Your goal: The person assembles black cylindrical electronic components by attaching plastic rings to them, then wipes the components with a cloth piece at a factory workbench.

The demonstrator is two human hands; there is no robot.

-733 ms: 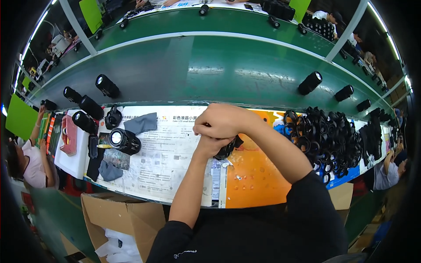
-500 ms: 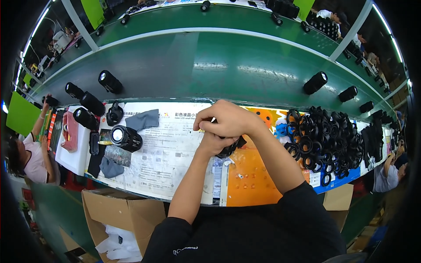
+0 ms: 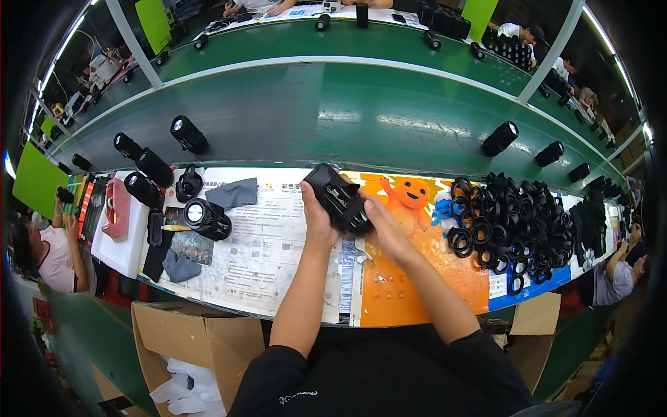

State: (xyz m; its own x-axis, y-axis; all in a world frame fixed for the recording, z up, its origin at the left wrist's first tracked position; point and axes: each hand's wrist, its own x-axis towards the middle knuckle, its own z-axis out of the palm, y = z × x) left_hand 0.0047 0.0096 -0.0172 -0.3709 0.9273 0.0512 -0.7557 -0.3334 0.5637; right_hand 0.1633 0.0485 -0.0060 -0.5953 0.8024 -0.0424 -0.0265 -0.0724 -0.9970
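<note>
In front of me, above the bench, both hands hold a black cylindrical speaker, tilted with its far end to the left. My left hand is wrapped round its left side, the thumb along the edge. My right hand grips the right end, with fingers partly hidden behind the body. Another black speaker with a silver round end lies to the left of my hands. Beyond it lies a grey cloth; a second grey cloth is nearer me.
A heap of black rings covers the bench's right. Black speakers stand on the green conveyor beyond. A pink holder sits at the left, an open carton below the front edge. Co-workers sit at both sides.
The speaker has come up into clear view between my hands. My right hand has moved off the top of my left and now grips the right end. Both hands have spread apart.
</note>
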